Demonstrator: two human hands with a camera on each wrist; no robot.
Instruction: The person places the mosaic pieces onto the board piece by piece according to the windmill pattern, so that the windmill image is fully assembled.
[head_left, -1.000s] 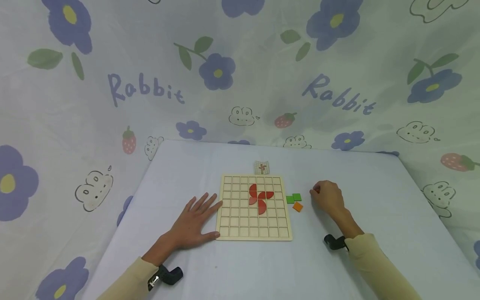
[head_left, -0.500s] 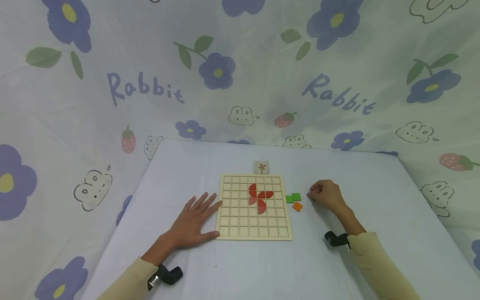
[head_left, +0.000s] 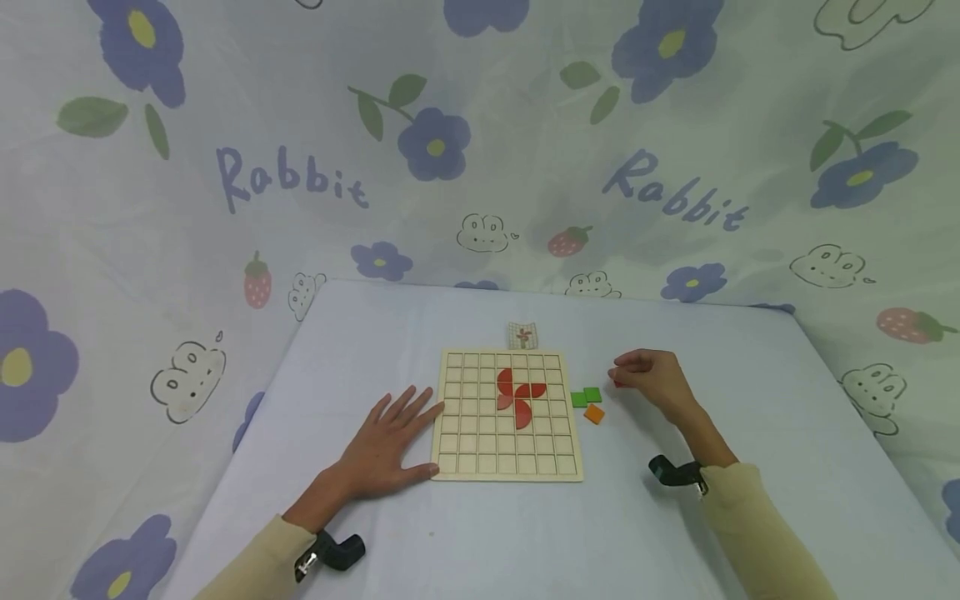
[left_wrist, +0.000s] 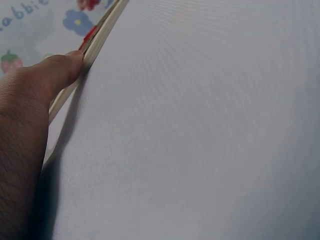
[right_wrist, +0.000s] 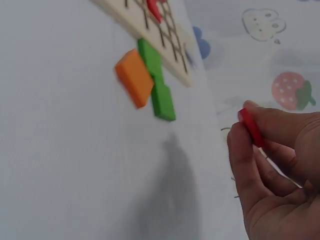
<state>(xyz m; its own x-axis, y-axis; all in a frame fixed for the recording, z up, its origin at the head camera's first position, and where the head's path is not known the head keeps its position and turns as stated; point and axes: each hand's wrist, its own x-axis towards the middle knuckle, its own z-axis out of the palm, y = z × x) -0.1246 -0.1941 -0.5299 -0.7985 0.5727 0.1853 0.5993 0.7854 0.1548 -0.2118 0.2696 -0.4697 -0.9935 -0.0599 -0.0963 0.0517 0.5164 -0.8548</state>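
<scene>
My left hand (head_left: 384, 454) lies with its fingers spread on the white table, its index fingertip and thumb touching the left edge of a wooden grid board (head_left: 468, 442). In the left wrist view the thumb (left_wrist: 65, 67) rests on the board's rim. Several red curved pieces (head_left: 522, 414) form a pinwheel shape in the board's squares. To the right of the board, my right hand (head_left: 656, 385) pinches a small red piece (right_wrist: 252, 129) between thumb and fingers above the table. The piece's full outline is hidden, since it shows mostly edge-on.
Two green square tiles (head_left: 592, 395) lie at the board's right edge, with an orange square tile (head_left: 594, 414) just in front of them. Behind the board stands a small pattern card (head_left: 522, 336) with a red pinwheel on a grid. A printed curtain (head_left: 480, 150) surrounds the table.
My right hand has risen a little and shifted left toward the board, and it has turned so that the red piece shows at its fingertips. The left hand stays in place.
</scene>
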